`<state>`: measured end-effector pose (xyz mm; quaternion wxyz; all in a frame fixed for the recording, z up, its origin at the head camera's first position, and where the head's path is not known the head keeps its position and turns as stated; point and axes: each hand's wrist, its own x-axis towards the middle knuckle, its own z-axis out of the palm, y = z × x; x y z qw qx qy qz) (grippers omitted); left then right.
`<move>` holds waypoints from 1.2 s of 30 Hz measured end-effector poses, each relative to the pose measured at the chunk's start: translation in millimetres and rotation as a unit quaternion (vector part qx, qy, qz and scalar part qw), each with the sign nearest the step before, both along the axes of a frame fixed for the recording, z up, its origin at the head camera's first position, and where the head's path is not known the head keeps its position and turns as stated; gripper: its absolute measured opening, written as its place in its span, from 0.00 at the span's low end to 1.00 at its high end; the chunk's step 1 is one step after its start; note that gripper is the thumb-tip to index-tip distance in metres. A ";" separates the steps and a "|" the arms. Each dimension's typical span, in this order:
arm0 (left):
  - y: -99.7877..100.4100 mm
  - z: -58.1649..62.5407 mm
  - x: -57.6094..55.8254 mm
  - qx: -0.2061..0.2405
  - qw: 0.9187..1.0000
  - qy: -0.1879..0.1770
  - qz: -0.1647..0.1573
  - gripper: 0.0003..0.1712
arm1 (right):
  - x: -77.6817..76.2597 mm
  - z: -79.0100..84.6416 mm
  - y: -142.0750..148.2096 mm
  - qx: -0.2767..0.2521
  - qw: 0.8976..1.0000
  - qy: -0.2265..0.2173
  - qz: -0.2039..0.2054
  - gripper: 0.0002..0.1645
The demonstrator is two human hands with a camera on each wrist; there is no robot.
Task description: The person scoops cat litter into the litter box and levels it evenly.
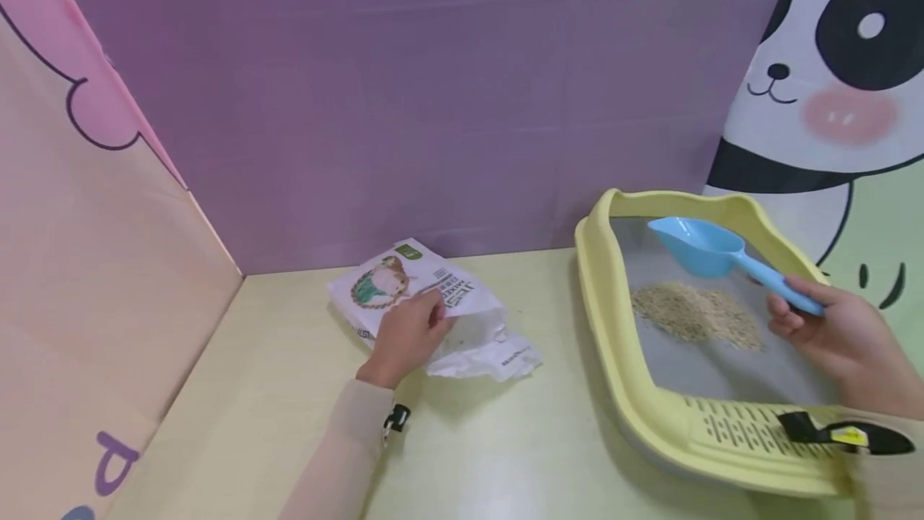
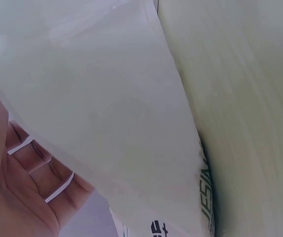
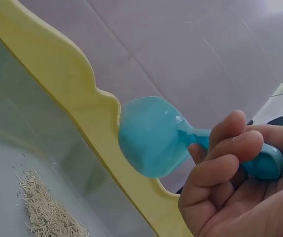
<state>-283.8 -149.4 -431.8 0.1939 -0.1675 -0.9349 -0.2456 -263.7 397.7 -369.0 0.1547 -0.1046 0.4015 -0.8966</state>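
Observation:
My left hand [image 1: 410, 335] grips the upper edge of the open mouth of a white printed bag [image 1: 382, 283], which lies on its side on the table. In the left wrist view the bag's white film [image 2: 107, 108] hides part of the fingers [image 2: 38, 160]. On the right, my right hand [image 1: 840, 335] holds a light blue scoop [image 1: 700, 251] by its handle, above a yellow-rimmed litter tray [image 1: 606, 319]. The scoop's bowl looks empty. Below it, a heap of beige pellet litter [image 1: 689, 315] lies on the tray's grey floor.
The pale yellow table [image 1: 498, 440] meets a purple wall covering [image 1: 404, 103] at the back. A pink and cream panel [image 1: 94, 263] stands on the left, a panda-printed panel [image 1: 830, 167] on the right. The tray has a slotted front ledge [image 1: 743, 468].

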 end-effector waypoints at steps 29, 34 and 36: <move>-2.3 3.4 0.4 -0.008 1.000 -0.013 -0.003 0.13 | 7.7 -0.1 -8.8 0.297 0.949 -0.017 -0.106 0.23; -2.7 3.3 0.3 -0.008 1.000 -0.015 -0.004 0.13 | 7.3 2.8 -12.0 0.314 0.944 -0.032 -0.099 0.21; -2.7 2.3 0.5 -0.008 1.000 -0.013 -0.004 0.12 | 6.8 3.7 -13.1 0.326 0.939 -0.037 -0.101 0.21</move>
